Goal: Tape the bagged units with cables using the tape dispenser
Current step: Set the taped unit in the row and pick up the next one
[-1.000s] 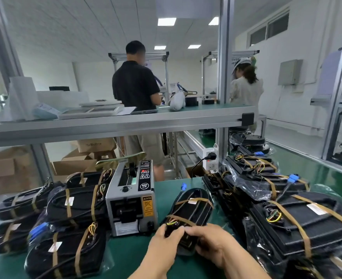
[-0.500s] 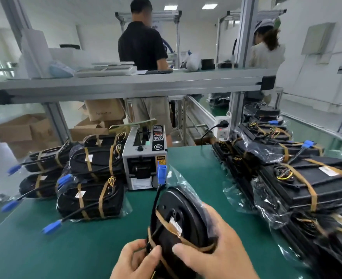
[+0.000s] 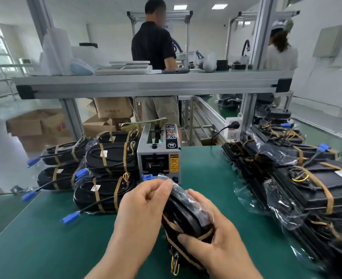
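Note:
A black bagged unit [image 3: 186,214] with brown tape strips and a coiled cable stands on edge above the green table, held between both hands. My left hand [image 3: 144,206] pinches its upper end near the blue connector [image 3: 147,176]. My right hand [image 3: 212,228] wraps round its right side and lower edge, thumb over a tape strip. The grey tape dispenser [image 3: 159,156] stands just behind it at the table's middle, with a strip of brown tape feeding in at its top.
Taped bagged units [image 3: 105,164] are stacked left of the dispenser, blue plugs sticking out. More bagged units [image 3: 307,182] are piled along the right. A metal shelf [image 3: 146,83] crosses overhead. Two people stand beyond it, and cardboard boxes [image 3: 51,125] sit on the floor.
Both hands lifted the unit from flat on the table, drew it closer and turned it onto its edge. My left hand moved up to its top end.

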The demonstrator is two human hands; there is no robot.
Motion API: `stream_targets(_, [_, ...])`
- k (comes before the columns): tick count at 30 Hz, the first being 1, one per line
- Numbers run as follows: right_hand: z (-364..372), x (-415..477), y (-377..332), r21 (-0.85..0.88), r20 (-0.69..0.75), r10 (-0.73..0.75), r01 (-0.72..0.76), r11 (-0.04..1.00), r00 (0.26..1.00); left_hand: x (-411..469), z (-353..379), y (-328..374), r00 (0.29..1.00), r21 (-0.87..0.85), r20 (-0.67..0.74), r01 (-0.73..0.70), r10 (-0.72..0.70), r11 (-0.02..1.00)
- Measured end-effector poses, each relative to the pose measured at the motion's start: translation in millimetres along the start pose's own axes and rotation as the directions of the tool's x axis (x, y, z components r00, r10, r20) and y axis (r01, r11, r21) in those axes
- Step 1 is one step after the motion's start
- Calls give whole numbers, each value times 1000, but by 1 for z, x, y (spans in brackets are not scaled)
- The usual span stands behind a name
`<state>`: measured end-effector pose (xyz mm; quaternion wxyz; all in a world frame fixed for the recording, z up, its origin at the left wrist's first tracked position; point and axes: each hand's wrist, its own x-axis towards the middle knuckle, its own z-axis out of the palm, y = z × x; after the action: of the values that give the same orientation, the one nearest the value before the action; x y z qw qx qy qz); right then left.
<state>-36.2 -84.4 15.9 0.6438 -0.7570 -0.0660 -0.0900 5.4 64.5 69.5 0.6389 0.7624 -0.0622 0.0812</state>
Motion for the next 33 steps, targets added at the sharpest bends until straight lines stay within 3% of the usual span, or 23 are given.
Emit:
stream_targets(5, [0, 5, 5, -201, -47, -87, 76, 977, 995, 13, 5, -6, 985, -220, 15, 169, -170, 961])
stream_targets(10, [4, 9, 8, -376, -55, -182, 148, 915, 982, 20, 1, -7, 978, -180, 27, 211, -209, 961])
stream_targets(13, [6, 13, 12, -546, -16, -293, 237, 804, 956, 28, -5, -7, 983, -79, 12, 183, -182, 980])
stream_targets(15, [7, 15, 16, -660, 9, -360, 276, 698, 933, 31, -10, -4, 975, -114, 60, 219, -213, 969])
stream_targets(17, [7, 17, 16, -713, 46, -362, 285, 641, 931, 32, -14, 0, 936, -236, 166, 343, -310, 909])
stream_targets(21, [8, 19, 19, -759, 83, -385, 309, 573, 919, 34, -20, -1, 814, -461, 326, 580, -480, 671])
stream_targets(22, [9, 19, 21, -752, 79, -390, 312, 581, 917, 34, -20, -3, 815, -462, 342, 579, -468, 672])
stream_targets(27, [8, 23, 21, -677, -14, -330, 234, 698, 944, 24, -17, -9, 928, -228, 225, 346, -297, 910])
stream_targets(30, [8, 26, 20, -655, -28, -285, 198, 729, 958, 13, -11, -9, 944, -90, 226, 267, -241, 959])
stream_targets(33, [9, 27, 24, -661, -61, -298, 185, 728, 953, 9, -8, -15, 984, 73, 150, 87, -97, 993])
